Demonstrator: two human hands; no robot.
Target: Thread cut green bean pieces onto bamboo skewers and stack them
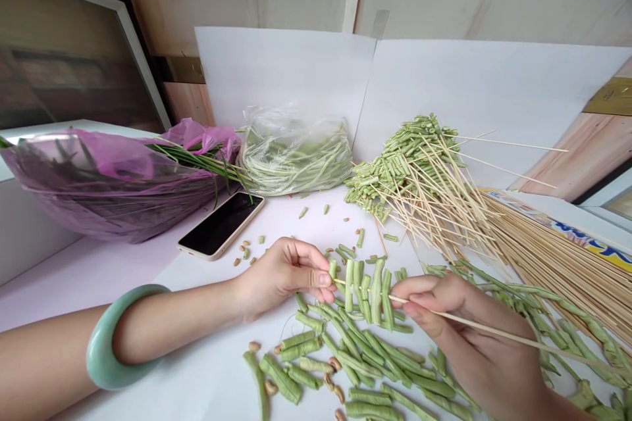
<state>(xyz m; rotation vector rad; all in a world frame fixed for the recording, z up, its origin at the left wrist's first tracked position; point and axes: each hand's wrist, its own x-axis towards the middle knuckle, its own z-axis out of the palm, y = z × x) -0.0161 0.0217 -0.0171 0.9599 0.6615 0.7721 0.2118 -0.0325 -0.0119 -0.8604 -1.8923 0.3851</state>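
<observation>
A thin wooden skewer point(498, 327) runs through several short green bean pieces point(376, 291) held side by side above the table. My left hand point(291, 274), with a green bangle on its wrist, pinches a bean piece point(332, 268) at the skewer's left tip. My right hand point(469, 335) grips the skewer just right of the threaded pieces, its fingers closed around the stick. Below both hands lie many loose cut bean pieces point(355, 348) and some brown seeds point(328, 381).
A phone point(222, 225) lies behind my left hand. Purple-bagged greens point(123, 191) and a clear bag of long beans point(296, 158) stand at the back. Filled skewers point(415, 158) are piled back right, beside bare skewers point(567, 263) and uncut beans point(533, 302).
</observation>
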